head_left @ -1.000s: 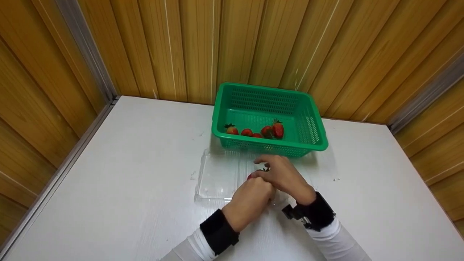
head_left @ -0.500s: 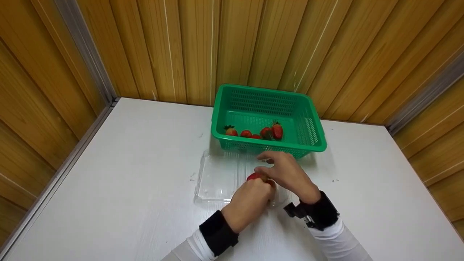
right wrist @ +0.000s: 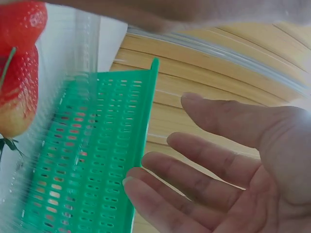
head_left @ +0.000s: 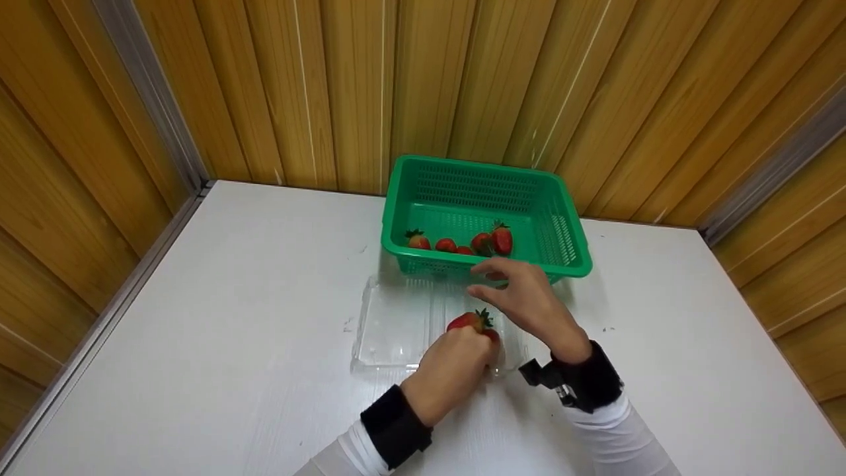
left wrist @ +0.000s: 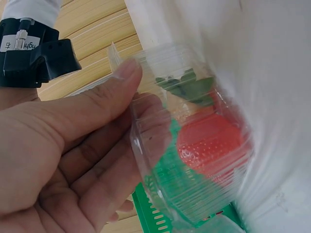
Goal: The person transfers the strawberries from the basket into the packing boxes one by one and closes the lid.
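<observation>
A clear plastic clamshell box (head_left: pixel 395 324) lies open on the white table. In it are red strawberries (head_left: pixel 464 322) with green leaves, at least two of them visible in the right wrist view. My left hand (head_left: pixel 456 363) pinches the near wall of the box between thumb and fingers, as the left wrist view (left wrist: pixel 97 126) confirms. Part of the fruit is hidden behind that hand in the head view. Over the far right of the box hovers my right hand (head_left: pixel 529 301), fingers loosely spread and holding nothing, near the front of the green basket (head_left: pixel 472 192).
Several strawberries (head_left: pixel 502 239) lie along the front side inside the basket, which stands behind the box. Wood-patterned panels (head_left: pixel 350 92) rise at the back and sides of the white table (head_left: pixel 264 297).
My right hand has let go of a strawberry in the box and moved up and away toward the basket. My left hand stays on the box.
</observation>
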{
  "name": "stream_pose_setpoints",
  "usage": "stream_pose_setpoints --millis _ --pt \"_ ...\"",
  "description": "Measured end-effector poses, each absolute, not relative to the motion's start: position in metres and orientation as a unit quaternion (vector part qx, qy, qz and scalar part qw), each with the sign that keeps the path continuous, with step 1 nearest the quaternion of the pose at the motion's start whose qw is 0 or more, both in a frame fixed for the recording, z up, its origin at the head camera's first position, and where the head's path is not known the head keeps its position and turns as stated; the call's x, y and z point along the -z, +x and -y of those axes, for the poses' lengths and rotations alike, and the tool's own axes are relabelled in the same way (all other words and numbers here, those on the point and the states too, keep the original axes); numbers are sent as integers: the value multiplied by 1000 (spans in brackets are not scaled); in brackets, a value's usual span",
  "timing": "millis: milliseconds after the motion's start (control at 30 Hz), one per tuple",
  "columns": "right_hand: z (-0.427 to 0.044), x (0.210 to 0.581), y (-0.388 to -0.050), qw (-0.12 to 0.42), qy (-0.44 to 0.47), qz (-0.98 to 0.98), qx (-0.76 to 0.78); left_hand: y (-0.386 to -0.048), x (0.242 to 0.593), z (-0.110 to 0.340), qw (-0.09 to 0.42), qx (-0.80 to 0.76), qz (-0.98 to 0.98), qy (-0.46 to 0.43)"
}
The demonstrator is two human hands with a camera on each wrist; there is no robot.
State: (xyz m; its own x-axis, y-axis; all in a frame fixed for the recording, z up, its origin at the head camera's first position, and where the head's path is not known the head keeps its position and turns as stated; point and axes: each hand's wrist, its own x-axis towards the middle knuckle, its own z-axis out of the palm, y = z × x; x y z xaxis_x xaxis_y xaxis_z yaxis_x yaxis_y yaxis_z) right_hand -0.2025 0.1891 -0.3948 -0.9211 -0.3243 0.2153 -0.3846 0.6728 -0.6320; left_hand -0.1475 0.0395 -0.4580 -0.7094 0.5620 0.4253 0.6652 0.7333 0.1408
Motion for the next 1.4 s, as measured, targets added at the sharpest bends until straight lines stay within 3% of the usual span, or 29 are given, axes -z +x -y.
stream_pose_setpoints --millis 633,1000,1400 --pt "-200 374 -225 153 179 900 -367 -147 456 -38 161 166 912 -339" --pt "-207 371 -240 163 144 899 -380 -149 458 -38 132 186 912 -341" --pt "-214 370 -255 153 121 904 -379 -148 458 -39 133 189 912 -340"
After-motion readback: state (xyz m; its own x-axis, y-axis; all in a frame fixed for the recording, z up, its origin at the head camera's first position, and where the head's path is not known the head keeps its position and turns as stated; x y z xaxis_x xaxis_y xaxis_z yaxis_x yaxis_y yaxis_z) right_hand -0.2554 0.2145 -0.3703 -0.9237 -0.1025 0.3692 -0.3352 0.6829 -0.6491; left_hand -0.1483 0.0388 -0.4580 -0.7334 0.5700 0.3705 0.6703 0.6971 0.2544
